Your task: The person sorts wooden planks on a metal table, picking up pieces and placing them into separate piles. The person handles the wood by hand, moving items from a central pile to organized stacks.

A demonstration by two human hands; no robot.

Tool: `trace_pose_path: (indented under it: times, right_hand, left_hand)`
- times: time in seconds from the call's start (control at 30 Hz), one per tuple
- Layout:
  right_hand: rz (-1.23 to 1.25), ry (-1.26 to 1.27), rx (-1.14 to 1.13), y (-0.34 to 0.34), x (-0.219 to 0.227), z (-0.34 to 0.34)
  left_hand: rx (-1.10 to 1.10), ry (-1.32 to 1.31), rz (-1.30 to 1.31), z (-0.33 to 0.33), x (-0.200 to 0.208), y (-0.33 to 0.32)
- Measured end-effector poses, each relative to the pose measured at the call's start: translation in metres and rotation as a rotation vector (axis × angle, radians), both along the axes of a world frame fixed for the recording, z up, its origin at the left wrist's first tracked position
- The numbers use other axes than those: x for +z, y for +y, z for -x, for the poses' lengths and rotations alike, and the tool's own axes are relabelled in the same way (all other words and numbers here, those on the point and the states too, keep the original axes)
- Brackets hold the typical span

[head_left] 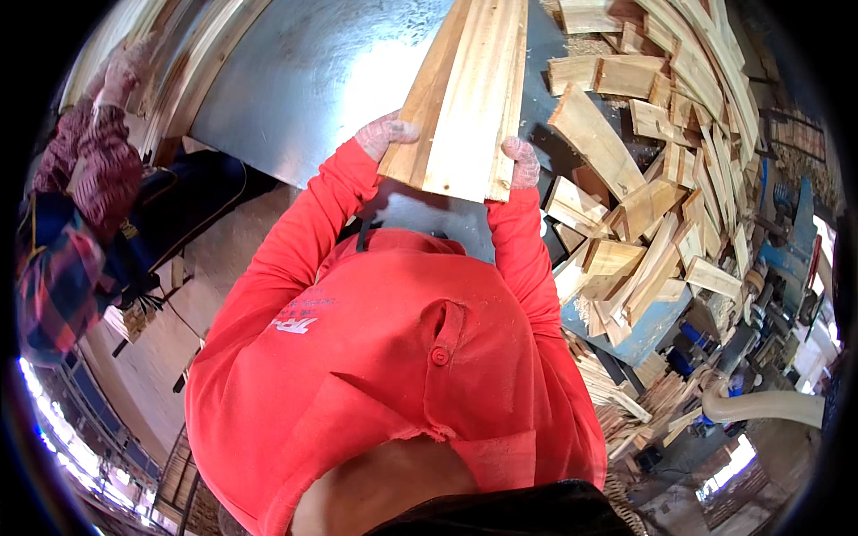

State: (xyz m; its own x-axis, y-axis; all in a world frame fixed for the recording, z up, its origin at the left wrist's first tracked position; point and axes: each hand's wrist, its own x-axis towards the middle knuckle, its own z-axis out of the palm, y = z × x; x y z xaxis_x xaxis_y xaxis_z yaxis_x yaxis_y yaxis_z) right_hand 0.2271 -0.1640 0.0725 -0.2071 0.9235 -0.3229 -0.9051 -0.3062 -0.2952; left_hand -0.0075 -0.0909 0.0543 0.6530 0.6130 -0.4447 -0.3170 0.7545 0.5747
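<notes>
Several long pale wooden boards [474, 116] lie side by side over the grey metal table [295, 85], their near ends close to my body. My left hand [386, 135], in a light work glove, grips the left edge of the boards near that end. On the opposite edge my gloved right hand [521, 163] is closed, its thumb up against the wood. Fingers of both hands are partly hidden under or behind the boards. The near ends do not line up evenly.
A heap of short wood offcuts [617, 214] covers the table's right side. Long planks [192, 80] lie at the far left, where another person's gloved hand [125, 71] rests. Machinery [786, 250] and a beige hose [760, 406] stand at the right, beside more scrap wood [643, 402].
</notes>
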Motion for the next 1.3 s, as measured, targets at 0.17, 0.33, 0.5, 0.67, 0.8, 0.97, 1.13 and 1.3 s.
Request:
trace_pose_path:
  times: [0.17,0.33,0.5,0.67,0.8,0.97,1.13,1.3]
  right_hand:
    - [-0.037,0.362,0.188,0.024,-0.053,0.009]
    - [0.197,-0.236,-0.027,0.01,-0.022,0.024]
    - [0.036,-0.726,0.049,0.019,0.013,0.015]
    - [-0.03,-1.43,0.128,0.013,-0.025,0.048]
    - [0.13,-0.763,0.157,0.011,-0.01,0.031]
    - [0.123,-0.428,0.09,-0.021,-0.045,-0.04]
    - [0.028,-0.712,0.02,-0.023,-0.044,-0.033]
    - [0.029,-0.203,0.117,-0.004,0.006,0.004]
  left_hand:
    - [0.078,0.507,-0.548,-0.021,-0.018,-0.012]
    - [0.026,0.287,-0.305,-0.017,-0.046,-0.003]
    - [0.174,-0.145,0.303,-0.022,-0.014,-0.006]
    - [0.046,-0.128,0.113,-0.031,-0.047,-0.014]
    - [0.101,-0.13,0.176,-0.032,-0.039,-0.021]
    - [0.026,0.571,-0.138,-0.02,-0.02,-0.005]
    - [0.117,0.702,-0.219,0.031,0.006,0.013]
    - [0.254,-0.147,0.169,0.05,-0.013,0.017]
